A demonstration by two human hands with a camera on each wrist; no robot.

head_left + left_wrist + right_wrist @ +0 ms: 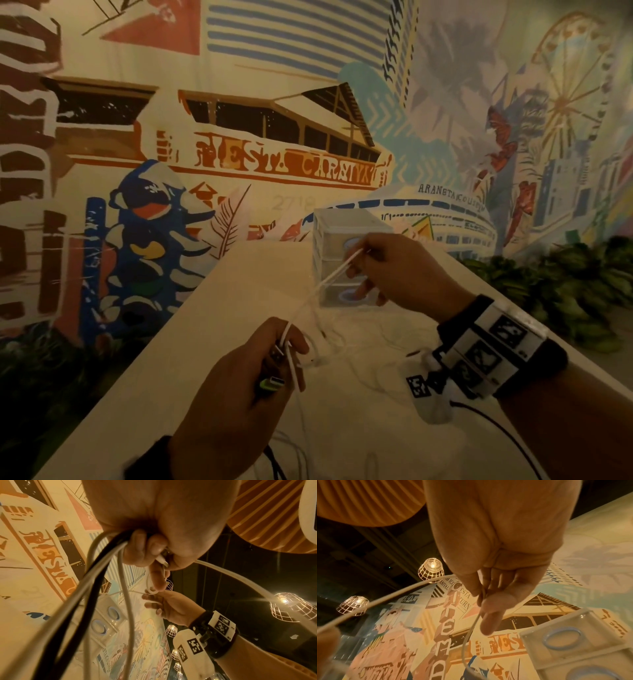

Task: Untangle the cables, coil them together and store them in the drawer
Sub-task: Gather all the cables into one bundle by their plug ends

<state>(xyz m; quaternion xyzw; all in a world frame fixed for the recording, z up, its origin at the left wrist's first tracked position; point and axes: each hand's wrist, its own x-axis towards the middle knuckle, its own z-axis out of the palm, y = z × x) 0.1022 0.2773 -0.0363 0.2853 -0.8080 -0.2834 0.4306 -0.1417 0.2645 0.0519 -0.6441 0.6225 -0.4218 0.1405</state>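
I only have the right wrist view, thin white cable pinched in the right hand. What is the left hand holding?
Observer: The left hand grips a black cable and grey cables together.
Operator: Does my white cable reach it?
Observer: Yes, the thin white cable runs straight from the right hand down to the left hand.
Operator: What is the drawer unit standing on?
Observer: The small clear plastic drawer unit stands on a pale table, just behind the right hand.

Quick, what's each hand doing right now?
Left hand: grips the bunched cables.
Right hand: pinches one white cable.
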